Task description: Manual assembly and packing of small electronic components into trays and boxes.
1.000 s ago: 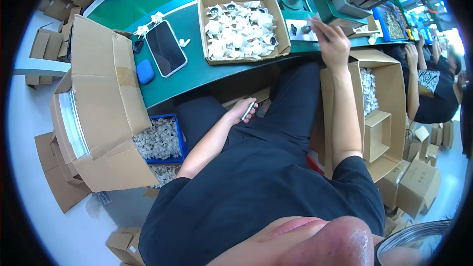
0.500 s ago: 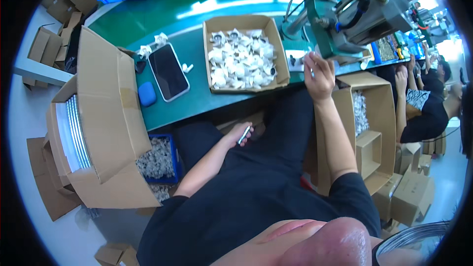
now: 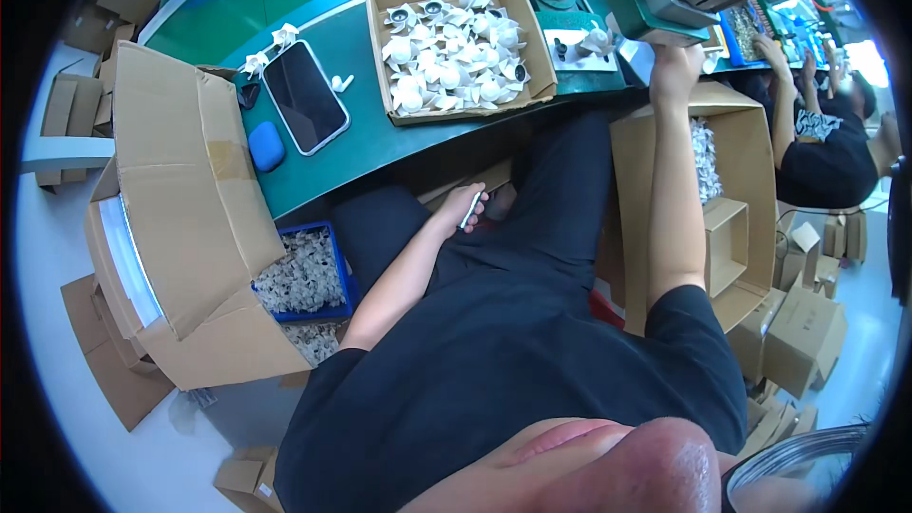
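My left hand point(image 3: 460, 209) rests over my lap, its fingers closed round a slim light-coloured stick with dark edges point(image 3: 472, 210). My right hand point(image 3: 675, 74) is raised at the front of a bench press point(image 3: 655, 14), just under its green block; the fingers are mostly hidden, so what they hold does not show. Left of that hand, a white fan impeller point(image 3: 597, 42) sits on a pale plate point(image 3: 568, 59) beside small dark pegs. A shallow cardboard box point(image 3: 543, 84) full of white impellers stands on the bench left of the press.
On the green bench point(image 3: 380, 154) lie a phone point(image 3: 306, 98), a white earbud point(image 3: 342, 84), a blue case point(image 3: 267, 146) and loose impellers point(image 3: 284, 35). A tall carton point(image 3: 180, 190) and a blue bin point(image 3: 344, 275) of small parts flank my left; an open carton point(image 3: 641, 190) stands right. Co-workers point(image 3: 825, 166) sit beyond.
My right hand has moved from above the pale plate rightward to the press front, and the impeller on the plate now shows. My left hand keeps its grip. The whole view has shifted.
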A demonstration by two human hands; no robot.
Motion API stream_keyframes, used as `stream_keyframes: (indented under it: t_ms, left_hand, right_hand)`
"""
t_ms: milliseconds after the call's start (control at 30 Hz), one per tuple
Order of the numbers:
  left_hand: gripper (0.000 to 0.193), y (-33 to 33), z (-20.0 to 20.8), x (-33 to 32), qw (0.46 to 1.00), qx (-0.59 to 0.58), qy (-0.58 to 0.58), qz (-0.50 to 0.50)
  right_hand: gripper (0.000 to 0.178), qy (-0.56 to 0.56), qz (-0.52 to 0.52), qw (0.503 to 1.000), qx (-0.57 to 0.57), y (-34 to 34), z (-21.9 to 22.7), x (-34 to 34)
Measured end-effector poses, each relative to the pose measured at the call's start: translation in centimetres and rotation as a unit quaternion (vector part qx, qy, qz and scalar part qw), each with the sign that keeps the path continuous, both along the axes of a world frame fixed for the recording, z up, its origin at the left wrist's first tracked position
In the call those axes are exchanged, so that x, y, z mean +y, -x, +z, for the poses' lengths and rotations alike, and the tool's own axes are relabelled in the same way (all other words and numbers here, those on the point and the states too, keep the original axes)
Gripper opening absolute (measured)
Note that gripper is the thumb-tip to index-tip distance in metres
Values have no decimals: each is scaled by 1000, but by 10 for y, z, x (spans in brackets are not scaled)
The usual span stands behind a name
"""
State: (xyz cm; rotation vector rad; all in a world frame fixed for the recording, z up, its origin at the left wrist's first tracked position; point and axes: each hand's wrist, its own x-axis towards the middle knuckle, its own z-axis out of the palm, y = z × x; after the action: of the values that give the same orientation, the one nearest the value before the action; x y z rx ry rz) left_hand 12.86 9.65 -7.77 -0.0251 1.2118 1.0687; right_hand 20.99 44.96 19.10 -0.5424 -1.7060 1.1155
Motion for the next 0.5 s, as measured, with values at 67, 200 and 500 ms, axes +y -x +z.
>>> stream_keyframes:
  t_ms: [67, 200, 500]
  left_hand:
    - [37, 1, 2, 1, 1000, 6, -4, -5]
    - [37, 5, 2, 1, 1000, 26, -5, 5]
    - [38, 11, -15, -14, 992, -10, -13, 128]
  right_hand:
    - [20, -237, -147, 898, -339, 5, -40, 43]
    - [15, -536, -177, 708, -425, 24, -71, 62]
    - [10, 132, 132, 972, -139, 0, -25, -49]
